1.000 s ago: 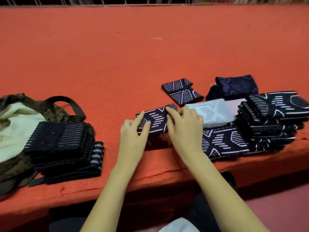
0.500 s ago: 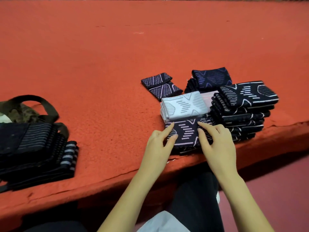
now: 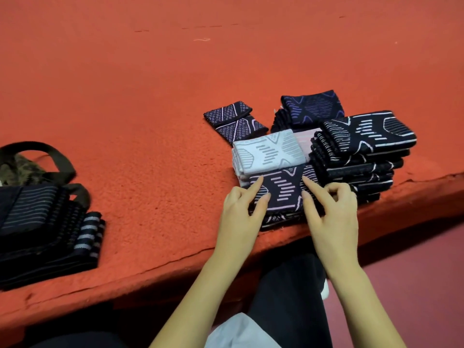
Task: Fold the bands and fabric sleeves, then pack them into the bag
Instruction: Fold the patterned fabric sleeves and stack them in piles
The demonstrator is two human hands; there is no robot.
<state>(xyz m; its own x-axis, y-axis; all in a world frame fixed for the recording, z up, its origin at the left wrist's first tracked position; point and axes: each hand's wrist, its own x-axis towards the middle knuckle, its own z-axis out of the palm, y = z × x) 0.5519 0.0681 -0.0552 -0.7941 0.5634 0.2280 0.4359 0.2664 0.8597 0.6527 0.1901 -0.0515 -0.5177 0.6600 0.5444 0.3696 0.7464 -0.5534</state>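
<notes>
Orange felt table (image 3: 150,96) above maroon floor (image 3: 414,272)

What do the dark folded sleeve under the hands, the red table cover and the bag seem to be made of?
The dark sleeve looks like knit fabric, matt: the pale lines seem knitted in, the folds soft. The red table cover looks like felt or short carpet: fuzzy, dull, cracked near the edge. The bag seems woven cloth, camouflage printed; hard to tell.
</notes>
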